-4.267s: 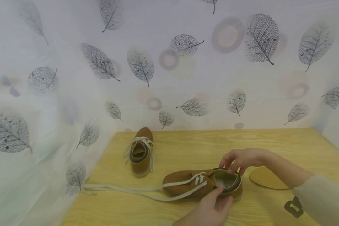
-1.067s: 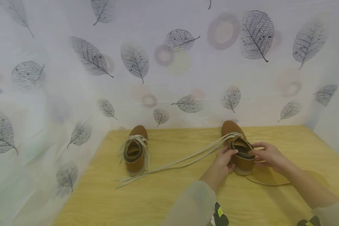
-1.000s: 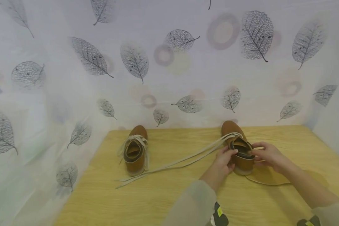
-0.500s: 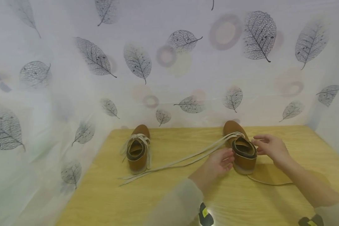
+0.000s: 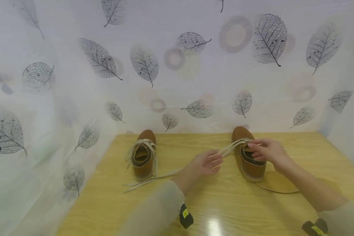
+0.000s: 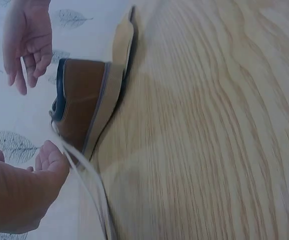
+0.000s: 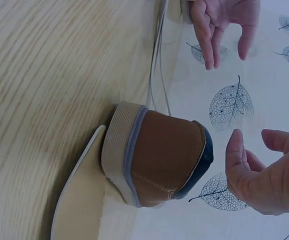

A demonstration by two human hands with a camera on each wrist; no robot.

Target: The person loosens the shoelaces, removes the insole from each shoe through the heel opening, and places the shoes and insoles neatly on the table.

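Observation:
A brown leather shoe [image 5: 252,170], toe pointing away, stands at the right of the table in the head view. Long pale laces [image 5: 231,146] run from its front across to the left. My left hand [image 5: 199,165] hovers over the laces with fingers loosely bent; in the left wrist view the laces [image 6: 92,172] pass by its fingertips. Above the shoe's opening is my right hand [image 5: 268,150], thumb and fingers apart and holding nothing in the right wrist view. A flat tan insole [image 5: 280,182] lies beside the shoe's heel, partly beneath the right forearm.
A second brown shoe [image 5: 144,170], laces tied in a bow [image 5: 146,143], stands on the left of the wooden table [image 5: 224,203]. The loose lace ends lie near its heel. A leaf-patterned sheet [image 5: 177,85] hangs behind and at the sides.
The shoe has been turned from lying sideways to toe away. Both hands have since let go of its collar: the left has moved left to the laces, the right over the opening.

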